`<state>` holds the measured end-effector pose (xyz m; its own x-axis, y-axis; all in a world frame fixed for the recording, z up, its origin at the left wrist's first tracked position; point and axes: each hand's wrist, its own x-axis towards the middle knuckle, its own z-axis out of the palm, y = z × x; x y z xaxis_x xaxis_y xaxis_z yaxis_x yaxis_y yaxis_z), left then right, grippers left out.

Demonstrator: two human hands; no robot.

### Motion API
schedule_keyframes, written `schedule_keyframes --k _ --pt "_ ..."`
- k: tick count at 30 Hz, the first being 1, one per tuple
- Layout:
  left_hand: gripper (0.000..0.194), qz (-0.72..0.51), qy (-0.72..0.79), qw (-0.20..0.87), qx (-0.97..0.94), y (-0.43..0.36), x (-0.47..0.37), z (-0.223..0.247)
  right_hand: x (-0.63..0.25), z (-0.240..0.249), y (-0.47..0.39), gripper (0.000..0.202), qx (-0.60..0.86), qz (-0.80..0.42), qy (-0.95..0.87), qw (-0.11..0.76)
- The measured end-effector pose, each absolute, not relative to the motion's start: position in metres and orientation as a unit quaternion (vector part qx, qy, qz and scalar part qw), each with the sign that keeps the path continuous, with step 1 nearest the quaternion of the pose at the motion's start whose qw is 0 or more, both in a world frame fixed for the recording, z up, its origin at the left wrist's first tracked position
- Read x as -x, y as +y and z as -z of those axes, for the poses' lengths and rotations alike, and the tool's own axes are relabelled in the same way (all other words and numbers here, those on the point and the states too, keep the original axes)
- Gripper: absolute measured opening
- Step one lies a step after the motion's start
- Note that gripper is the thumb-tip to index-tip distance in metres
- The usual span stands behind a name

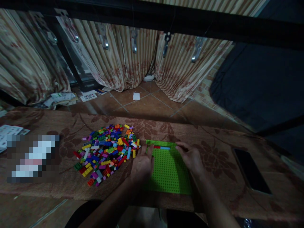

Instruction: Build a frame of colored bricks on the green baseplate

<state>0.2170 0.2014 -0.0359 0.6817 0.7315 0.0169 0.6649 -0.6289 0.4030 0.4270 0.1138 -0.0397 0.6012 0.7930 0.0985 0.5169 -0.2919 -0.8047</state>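
A bright green studded baseplate (pixel 166 171) lies in front of me on the cloth. Near its far edge sits a short row, a red brick (pixel 157 147) at the left and a light blue brick (pixel 165 148) beside it. My left hand (pixel 142 162) rests over the plate's left edge, fingers stretched out and fairly flat, the fingertips by the red brick. At the far right corner of the plate is my right hand (pixel 190 156), its fingers pinched together; anything between them is too small or hidden to name.
A heap of loose coloured bricks (pixel 106 152) spreads left of the plate. To the right lies a black phone-like slab (pixel 251 171). A blurred-out item (pixel 34 158) and printed papers (pixel 9 134) are at the far left. Beyond the table are striped curtains (pixel 140 63) and a tiled floor (pixel 152 104).
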Motion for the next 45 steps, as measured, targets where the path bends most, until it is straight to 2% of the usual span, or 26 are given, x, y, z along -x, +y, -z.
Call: schedule_keyframes --k 5,15,22,25,29,31,33,39,42,45 --pt "0.053 -0.063 0.374 0.149 -0.914 0.200 -0.220 0.039 -0.413 0.042 0.123 0.021 0.773 -0.161 -0.485 0.377" --pt "0.057 -0.015 0.368 0.132 -0.920 0.201 -0.224 0.040 -0.415 0.052 0.128 0.022 0.741 -0.168 -0.523 0.385" --pt "0.057 -0.009 0.375 0.133 -0.917 0.195 -0.223 0.040 -0.413 0.053 0.123 0.025 0.758 -0.182 -0.490 0.392" --pt "0.063 -0.007 0.380 0.144 -0.914 0.192 -0.222 0.039 -0.414 0.048 0.119 0.036 0.787 -0.183 -0.436 0.396" --pt "0.071 -0.053 0.376 0.159 -0.911 0.189 -0.216 0.030 -0.399 0.024 0.125 0.039 0.786 -0.108 -0.418 0.442" --pt "0.066 -0.098 0.358 0.177 -0.912 0.185 -0.212 0.025 -0.380 0.008 0.131 0.036 0.779 -0.100 -0.425 0.451" --pt "0.052 -0.132 0.342 0.199 -0.909 0.178 -0.210 0.023 -0.356 -0.006 0.138 0.034 0.767 -0.115 -0.442 0.452" --pt "0.017 -0.139 0.256 0.271 -0.917 0.157 -0.211 0.038 -0.302 -0.019 0.157 0.028 0.722 -0.173 -0.508 0.436" --pt "0.011 -0.135 0.288 0.288 -0.903 0.159 -0.203 0.031 -0.298 -0.015 0.166 0.029 0.730 -0.168 -0.495 0.440" --pt "0.012 -0.191 0.374 0.320 -0.849 0.173 -0.187 0.012 -0.299 -0.006 0.174 0.031 0.748 -0.174 -0.467 0.438"
